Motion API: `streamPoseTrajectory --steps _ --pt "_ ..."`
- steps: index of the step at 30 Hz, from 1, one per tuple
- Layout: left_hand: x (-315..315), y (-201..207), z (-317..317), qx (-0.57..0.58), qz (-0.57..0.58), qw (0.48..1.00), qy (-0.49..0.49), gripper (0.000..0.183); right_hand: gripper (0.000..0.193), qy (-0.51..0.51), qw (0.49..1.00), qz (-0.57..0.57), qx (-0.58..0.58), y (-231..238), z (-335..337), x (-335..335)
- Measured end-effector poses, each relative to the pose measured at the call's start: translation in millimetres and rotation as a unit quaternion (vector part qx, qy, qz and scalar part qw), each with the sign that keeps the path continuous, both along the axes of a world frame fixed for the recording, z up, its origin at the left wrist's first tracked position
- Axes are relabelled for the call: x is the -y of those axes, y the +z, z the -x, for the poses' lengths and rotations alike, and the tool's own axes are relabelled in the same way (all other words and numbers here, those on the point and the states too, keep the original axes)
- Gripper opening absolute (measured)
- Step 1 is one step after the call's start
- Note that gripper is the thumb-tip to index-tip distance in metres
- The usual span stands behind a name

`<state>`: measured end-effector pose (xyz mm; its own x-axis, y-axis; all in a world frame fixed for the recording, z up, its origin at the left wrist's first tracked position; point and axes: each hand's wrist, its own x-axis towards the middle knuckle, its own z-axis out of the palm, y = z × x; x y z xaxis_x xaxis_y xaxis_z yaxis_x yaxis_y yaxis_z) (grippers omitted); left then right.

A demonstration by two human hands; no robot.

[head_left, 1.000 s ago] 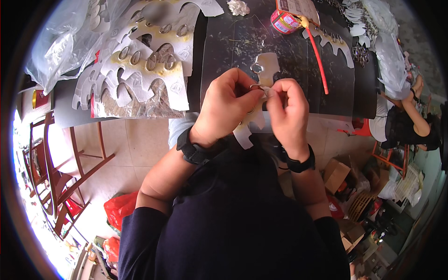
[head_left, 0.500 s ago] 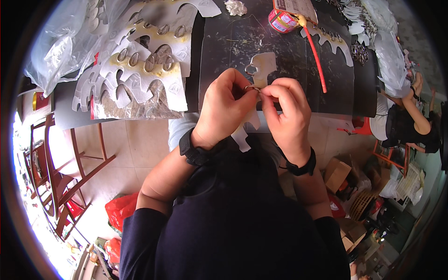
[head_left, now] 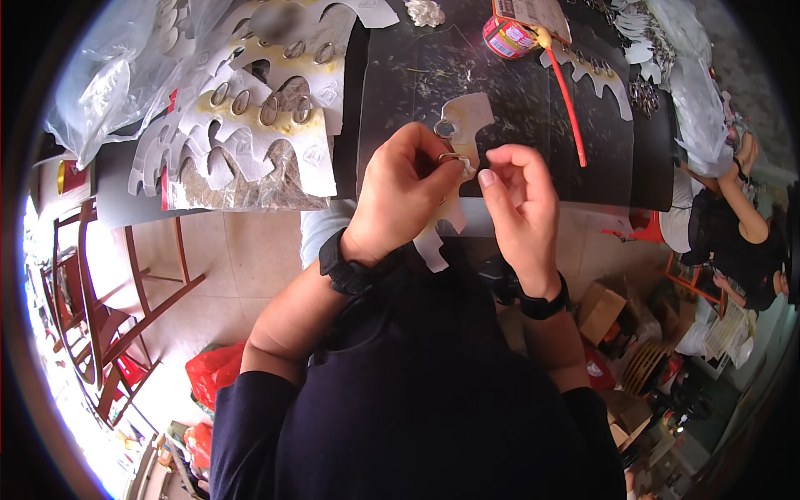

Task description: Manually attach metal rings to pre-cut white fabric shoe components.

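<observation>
In front of me a whitish piece with a scalloped edge (head_left: 469, 115) lies near the table's front edge, its lower end hanging over. My left hand (head_left: 404, 179) is above it, thumb and forefinger pinched on a small metal ring (head_left: 454, 157). Just right of the ring, my right hand (head_left: 525, 208) has its fingers loosely curled and the thumb apart, with nothing visible in it. Similar scalloped pieces (head_left: 312, 167) with yellowish smears and oval metal rings (head_left: 271, 109) are piled on my left.
Behind my right hand a pink-red can (head_left: 508, 38) stands beside a red stick (head_left: 567, 104) with a yellow tip. Another ringed piece (head_left: 612, 87) and a heap of metal rings (head_left: 644, 96) lie farther right. Plastic bags flank the table. A person (head_left: 742, 225) is at the right.
My right hand has come away from the ring to the right, and its thumb and fingers have parted. My left hand keeps its pinch on the ring, now more plainly visible.
</observation>
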<state>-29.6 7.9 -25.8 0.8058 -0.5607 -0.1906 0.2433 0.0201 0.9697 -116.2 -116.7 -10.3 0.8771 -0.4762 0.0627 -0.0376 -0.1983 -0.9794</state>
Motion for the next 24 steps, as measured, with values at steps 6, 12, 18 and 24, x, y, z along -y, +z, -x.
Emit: streamPoseTrajectory --steps 6,12,18,24 --pt "2.9 2.9 0.7 0.064 -0.035 0.997 0.000 0.012 0.022 0.040 0.965 0.256 0.047 7.1 -7.7 7.6" --pt "3.2 4.1 0.0 0.110 -0.063 0.992 -0.009 0.010 0.023 0.034 0.928 0.359 0.088 4.7 -16.5 -1.0" --pt "6.2 5.5 1.6 0.064 0.028 0.996 0.047 0.011 0.024 0.042 0.912 0.389 0.127 3.8 -21.6 1.9" --pt "0.7 3.7 -1.3 -0.016 0.046 0.999 0.005 0.011 0.021 0.046 0.923 0.362 0.123 2.4 -21.4 2.8"
